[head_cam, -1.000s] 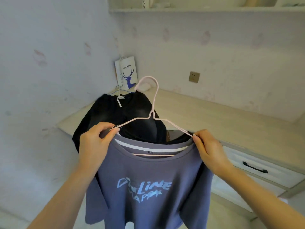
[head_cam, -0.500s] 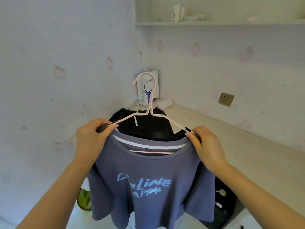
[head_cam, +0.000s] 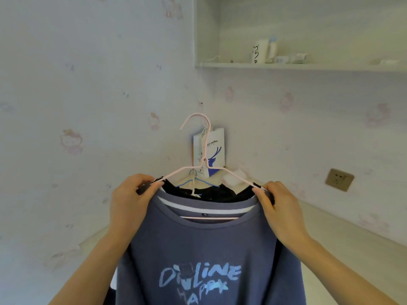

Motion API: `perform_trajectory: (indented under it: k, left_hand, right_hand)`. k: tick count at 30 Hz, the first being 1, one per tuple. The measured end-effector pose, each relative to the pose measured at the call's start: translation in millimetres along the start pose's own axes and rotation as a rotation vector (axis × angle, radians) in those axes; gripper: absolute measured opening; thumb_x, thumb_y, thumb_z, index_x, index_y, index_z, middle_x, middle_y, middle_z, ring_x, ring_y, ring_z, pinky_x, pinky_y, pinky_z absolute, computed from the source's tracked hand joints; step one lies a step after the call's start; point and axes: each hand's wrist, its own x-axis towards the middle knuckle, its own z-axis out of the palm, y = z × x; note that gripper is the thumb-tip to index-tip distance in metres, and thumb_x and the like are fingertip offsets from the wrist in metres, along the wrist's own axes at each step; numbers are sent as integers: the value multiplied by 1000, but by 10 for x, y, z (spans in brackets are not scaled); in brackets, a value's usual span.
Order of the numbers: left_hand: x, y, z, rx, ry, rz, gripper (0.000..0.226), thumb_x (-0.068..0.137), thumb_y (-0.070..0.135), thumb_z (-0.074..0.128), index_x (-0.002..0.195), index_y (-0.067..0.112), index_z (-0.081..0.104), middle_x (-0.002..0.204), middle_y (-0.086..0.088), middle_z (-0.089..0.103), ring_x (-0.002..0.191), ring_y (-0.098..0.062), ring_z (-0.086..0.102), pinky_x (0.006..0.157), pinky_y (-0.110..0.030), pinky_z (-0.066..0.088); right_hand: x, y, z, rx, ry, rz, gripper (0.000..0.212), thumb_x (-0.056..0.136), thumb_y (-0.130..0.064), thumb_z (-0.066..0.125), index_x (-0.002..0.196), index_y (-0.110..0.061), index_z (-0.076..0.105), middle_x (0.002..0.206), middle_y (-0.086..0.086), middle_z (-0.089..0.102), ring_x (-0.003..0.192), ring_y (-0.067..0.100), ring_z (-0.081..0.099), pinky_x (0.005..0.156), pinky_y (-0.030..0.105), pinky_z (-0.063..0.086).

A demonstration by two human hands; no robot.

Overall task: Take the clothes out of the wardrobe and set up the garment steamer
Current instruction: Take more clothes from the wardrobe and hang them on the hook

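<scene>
- The left hand (head_cam: 130,201) and right hand (head_cam: 279,208) each pinch a shoulder of the slate-blue printed cotton T-shirt (head_cam: 209,256).
- It hangs on a thin pink wire hanger (head_cam: 203,166) — raised before the corner wall, over the pale wooden desktop (head_cam: 352,243).

You hold a soft, matt cloth T-shirt (head_cam: 209,249) in slate blue, its printed letters flat and slightly cracked-looking. It hangs on a thin pink hanger (head_cam: 199,164) with a smooth coated wire look. Behind it, a black garment (head_cam: 211,193) is matt cloth on a thin blue hanger (head_cam: 193,180). The paper bag (head_cam: 212,150) looks smooth and faintly glossy. The counter (head_cam: 352,238) shows pale, matt wood grain. The wall (head_cam: 77,106) is matt printed wallpaper.
</scene>
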Motion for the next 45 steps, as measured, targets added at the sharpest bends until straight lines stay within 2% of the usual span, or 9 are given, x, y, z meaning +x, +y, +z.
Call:
perform_trajectory:
  k: [5, 12, 16, 21, 27, 33, 36, 42, 45]
  left_hand:
    - [529, -378, 297, 13, -79, -34, 5, 82, 28, 73, 79, 26, 70, 79, 12, 70, 79, -6, 63, 72, -30, 49]
    - [1074, -652, 721, 12, -135, -49, 9, 83, 30, 73, 77, 23, 70, 75, 14, 69, 75, -2, 62, 69, -19, 47]
    - [1449, -795, 994, 44, -151, -47, 11, 83, 35, 72, 78, 25, 70, 77, 12, 70, 77, -4, 63, 69, -24, 49]
    - [1797, -1245, 1478, 203, -391, -145, 22, 86, 45, 64, 76, 25, 68, 72, 9, 67, 73, -10, 61, 68, -29, 48]
    - [1845, -2077, 1766, 176, -614, -479, 58, 85, 60, 58, 73, 3, 62, 65, -2, 57, 64, -19, 53, 63, -32, 40]
    - [1489, -2638, 1814, 64, -668, -764, 33, 91, 42, 59, 94, 13, 73, 94, 2, 74, 92, -16, 68, 80, -30, 53]
    - [1341, -2944, 1838, 177, -669, -763, 32, 91, 38, 62, 91, 7, 72, 90, -8, 75, 88, -27, 69, 84, -47, 54]
    - [1223, -3064, 2098, 299, -364, -747, 26, 94, 21, 56, 77, 3, 61, 72, -13, 62, 73, -32, 58, 63, -38, 38]
    - [1373, -3052, 2182, 349, -233, -664, 28, 95, 19, 55, 75, 0, 56, 68, -14, 57, 71, -33, 55, 61, -36, 33]
  right_hand:
    - [503, 92, 467, -72, 25, 26, 44, 87, -59, 31, 69, -22, 44, 70, -6, 49, 60, 15, 50, 57, 35, 43]
    - [1118, 345, 942, -86, 9, 64, 36, 94, -46, 43, 69, -19, 45, 67, -7, 49, 63, 19, 49, 58, 36, 40]
    - [1540, 537, 1213, -60, -6, 72, 36, 96, -44, 44, 67, -22, 43, 64, -6, 48, 60, 14, 48, 53, 31, 34]
    - [1901, 914, 1717, -10, -117, 162, 41, 94, -45, 46, 70, -13, 52, 64, -1, 56, 64, 20, 52, 59, 37, 42]
    - [2100, 1409, 2372, 3, -256, 242, 39, 94, -44, 48, 72, -12, 55, 66, 2, 58, 66, 21, 54, 60, 35, 42]
    - [2148, 1856, 2865, -12, -360, 301, 41, 94, -46, 48, 72, -12, 56, 65, 2, 58, 63, 20, 54, 59, 37, 43]
    - [2157, 1987, 3044, -13, -405, 331, 43, 94, -45, 50, 73, -8, 56, 63, 6, 57, 62, 22, 54, 56, 35, 42]
    - [2173, 2066, 3346, -28, -479, 365, 41, 94, -46, 49, 73, -11, 57, 63, 2, 56, 62, 21, 53, 53, 34, 37]
    - [2360, 2016, 3424, -46, -439, 339, 40, 94, -46, 48, 72, -13, 53, 62, -1, 52, 60, 18, 49, 50, 31, 33]
